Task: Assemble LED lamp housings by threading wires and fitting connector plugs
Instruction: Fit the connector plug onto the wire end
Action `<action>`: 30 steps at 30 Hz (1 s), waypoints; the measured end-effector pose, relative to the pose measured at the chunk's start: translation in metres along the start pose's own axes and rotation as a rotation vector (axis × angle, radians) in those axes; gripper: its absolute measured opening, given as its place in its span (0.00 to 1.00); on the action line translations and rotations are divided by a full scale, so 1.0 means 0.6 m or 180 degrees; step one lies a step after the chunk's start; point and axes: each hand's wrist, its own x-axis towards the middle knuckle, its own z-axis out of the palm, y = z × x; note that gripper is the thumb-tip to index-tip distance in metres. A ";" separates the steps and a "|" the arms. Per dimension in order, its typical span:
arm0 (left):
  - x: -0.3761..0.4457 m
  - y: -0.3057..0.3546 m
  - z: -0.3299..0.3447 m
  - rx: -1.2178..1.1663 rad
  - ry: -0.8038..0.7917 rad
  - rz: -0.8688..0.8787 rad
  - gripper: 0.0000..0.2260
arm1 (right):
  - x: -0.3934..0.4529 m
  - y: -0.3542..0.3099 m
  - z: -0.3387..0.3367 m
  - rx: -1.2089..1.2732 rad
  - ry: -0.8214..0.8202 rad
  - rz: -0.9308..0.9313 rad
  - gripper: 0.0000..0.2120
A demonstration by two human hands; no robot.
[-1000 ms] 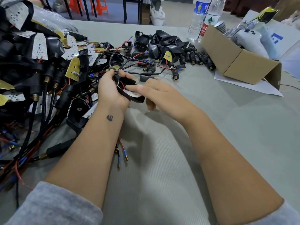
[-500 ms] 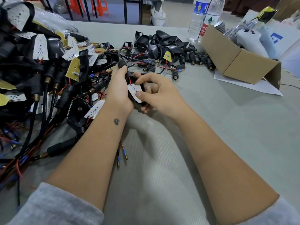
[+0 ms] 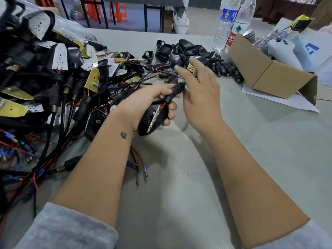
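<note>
Head view: the left hand [image 3: 143, 101] grips a black lamp housing [image 3: 152, 119] above the grey table [image 3: 269, 159], fingers curled around it, its connector plug [image 3: 177, 88] pointing up and away. The right hand [image 3: 199, 90] hovers just beside the plug, fingers relaxed and spread, holding nothing. Finished housings [image 3: 53, 78] lie heaped at left.

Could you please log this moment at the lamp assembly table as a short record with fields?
left hand: left hand grips a black lamp housing with its plug stem pointing up
right hand: right hand open, fingers spread, reaching toward the loose housings
left of table: heap of wired units
right of table: cardboard box, two water bottles
surface: grey table
</note>
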 end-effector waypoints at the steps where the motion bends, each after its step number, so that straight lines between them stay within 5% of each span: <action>1: -0.003 0.001 0.002 0.0005 -0.0052 -0.0040 0.15 | 0.001 0.004 0.001 -0.0166 -0.0065 -0.0035 0.26; 6: -0.027 0.013 0.006 -0.0533 -0.0160 -0.0065 0.13 | 0.003 0.014 -0.003 -0.0093 -0.0257 -0.0087 0.13; 10: -0.049 0.015 -0.011 -0.0775 0.0289 0.0063 0.19 | 0.017 0.013 -0.017 -0.0227 -0.0286 -0.0271 0.10; 18: -0.087 0.013 -0.033 -0.0584 0.0935 0.0887 0.07 | 0.033 0.019 -0.042 -0.0477 -0.0236 -0.0140 0.10; 22: -0.089 0.009 -0.033 -0.0192 0.1511 0.1415 0.09 | 0.030 0.013 -0.042 -0.0431 -0.0241 -0.0041 0.11; 30: -0.082 0.007 -0.042 0.0300 0.2407 0.1556 0.04 | 0.021 0.003 -0.041 0.0047 -0.0449 -0.0216 0.10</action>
